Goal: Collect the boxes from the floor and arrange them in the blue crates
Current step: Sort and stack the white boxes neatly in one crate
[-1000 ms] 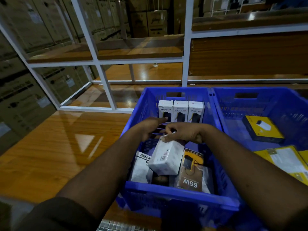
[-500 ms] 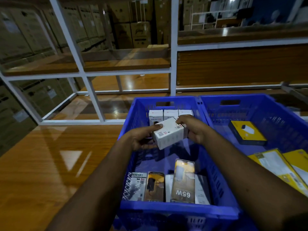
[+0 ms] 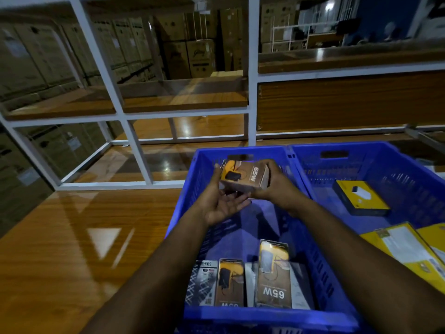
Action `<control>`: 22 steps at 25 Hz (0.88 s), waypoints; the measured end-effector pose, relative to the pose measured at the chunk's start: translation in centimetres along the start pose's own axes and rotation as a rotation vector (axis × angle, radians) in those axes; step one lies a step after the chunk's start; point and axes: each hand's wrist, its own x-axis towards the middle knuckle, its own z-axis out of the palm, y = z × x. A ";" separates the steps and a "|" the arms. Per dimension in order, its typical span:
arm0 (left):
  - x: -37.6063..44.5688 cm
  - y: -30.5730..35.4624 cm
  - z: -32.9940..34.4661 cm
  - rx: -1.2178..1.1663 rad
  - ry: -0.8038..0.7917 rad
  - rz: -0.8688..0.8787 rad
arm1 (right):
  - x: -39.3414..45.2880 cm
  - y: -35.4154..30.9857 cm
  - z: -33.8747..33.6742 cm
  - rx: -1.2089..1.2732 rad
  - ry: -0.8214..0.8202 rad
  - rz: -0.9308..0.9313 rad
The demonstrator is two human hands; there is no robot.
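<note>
The right hand (image 3: 272,186) grasped the brown 65W charger box (image 3: 245,175) over the left blue crate (image 3: 183,213); the left hand (image 3: 222,203), fingers released, only supported it, so it could slip and fall.

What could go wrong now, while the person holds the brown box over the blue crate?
1. The brown 65W cardboard box is held mostly by the right hand; the left hand lies open beneath it, so it might slip and drop.
2. Boxes already stand along the near wall of the left blue plastic crate; a falling box could topple the tall 65W box there.
</note>
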 end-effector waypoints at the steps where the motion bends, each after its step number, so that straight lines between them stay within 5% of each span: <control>1: 0.1 0.1 0.1 -0.021 -0.012 0.029 | -0.1 0.0 0.1 0.032 -0.053 -0.007; 4: 0.2 0.3 0.0 -0.028 0.012 0.084 | -0.4 -0.8 0.3 0.254 -0.124 0.040; 14: 0.6 -0.2 -0.1 0.140 -0.054 0.065 | 0.2 -0.5 0.1 0.395 0.083 0.180; 19: 0.5 -0.7 0.3 0.546 -0.158 0.044 | 0.6 0.0 0.0 0.418 0.108 0.233; 22: 0.7 -0.5 0.1 0.549 -0.103 0.090 | 0.9 0.2 -0.1 0.404 0.154 0.264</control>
